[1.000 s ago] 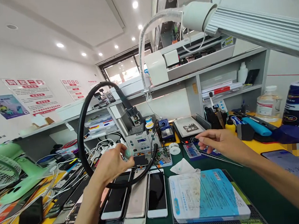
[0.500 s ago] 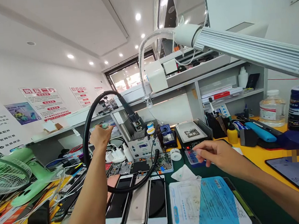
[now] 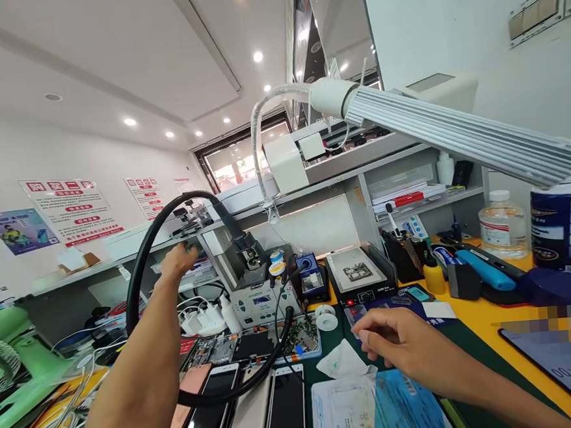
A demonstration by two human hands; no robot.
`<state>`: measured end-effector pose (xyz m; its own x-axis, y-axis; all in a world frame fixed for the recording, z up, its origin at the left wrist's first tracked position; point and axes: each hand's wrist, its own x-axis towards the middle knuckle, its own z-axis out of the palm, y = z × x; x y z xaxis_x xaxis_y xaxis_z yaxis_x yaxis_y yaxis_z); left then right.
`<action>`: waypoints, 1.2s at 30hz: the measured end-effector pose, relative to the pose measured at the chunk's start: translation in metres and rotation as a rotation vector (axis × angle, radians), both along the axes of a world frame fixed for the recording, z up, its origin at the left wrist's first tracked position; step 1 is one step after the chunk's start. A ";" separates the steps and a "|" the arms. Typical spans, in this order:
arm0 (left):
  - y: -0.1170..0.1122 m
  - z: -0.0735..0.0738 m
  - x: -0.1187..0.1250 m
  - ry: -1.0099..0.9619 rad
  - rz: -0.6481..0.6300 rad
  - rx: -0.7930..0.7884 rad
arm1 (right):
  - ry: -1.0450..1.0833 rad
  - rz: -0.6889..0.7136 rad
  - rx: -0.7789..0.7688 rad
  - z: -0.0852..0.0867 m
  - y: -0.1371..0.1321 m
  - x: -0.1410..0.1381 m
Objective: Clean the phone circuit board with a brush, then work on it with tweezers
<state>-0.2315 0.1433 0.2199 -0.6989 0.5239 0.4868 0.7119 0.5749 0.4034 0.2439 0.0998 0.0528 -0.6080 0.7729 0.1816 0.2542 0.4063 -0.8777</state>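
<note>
My left hand point(image 3: 176, 261) is stretched far up to the grey shelf point(image 3: 135, 241) at the back left, inside the loop of a thick black hose point(image 3: 137, 286). Its fingers are closed around a small thing I can barely see at the fingertips. My right hand point(image 3: 397, 340) hovers low over the green mat point(image 3: 476, 357), fingers loosely curled and apart, with nothing visible in it. A crumpled white tissue point(image 3: 342, 360) and a blue-and-white packet point(image 3: 377, 410) lie just left of and below it.
A row of phones point(image 3: 289, 403) lies at the front. Behind stand a hot-air station point(image 3: 259, 300), a heating plate point(image 3: 358, 274) and a tape roll point(image 3: 328, 317). A ribbed lamp point(image 3: 456, 137) hangs overhead. Bottle point(image 3: 501, 225), can point(image 3: 564, 220), tablet point(image 3: 564, 357) right; green fan point(image 3: 4, 383) left.
My left hand rose from the bench near the phones up to the back shelf, carrying a small green thing. My right hand drew back toward me and lower. The view tilted up.
</note>
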 end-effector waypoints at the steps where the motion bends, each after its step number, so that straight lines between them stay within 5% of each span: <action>1: -0.001 -0.001 0.000 -0.002 -0.006 0.022 | -0.007 -0.002 0.005 0.000 0.001 -0.001; 10: -0.016 -0.046 0.043 0.119 0.098 0.499 | 0.141 -0.142 -0.038 0.002 0.015 0.009; 17: -0.064 -0.084 0.123 0.269 -0.176 0.773 | 0.291 -0.378 -0.116 0.001 0.040 0.019; 21: -0.101 -0.114 0.167 0.292 -0.551 0.689 | 0.205 -0.373 -0.120 -0.002 0.044 0.017; 26: -0.110 -0.157 0.205 0.173 -1.047 0.288 | -0.020 -0.237 -0.109 -0.012 0.045 0.014; 31: -0.102 -0.199 0.217 0.051 -1.139 0.242 | -0.159 -0.141 -0.085 -0.023 0.049 0.014; 36: -0.109 -0.211 0.217 0.014 -1.112 0.306 | -0.211 -0.169 -0.002 -0.024 0.049 0.010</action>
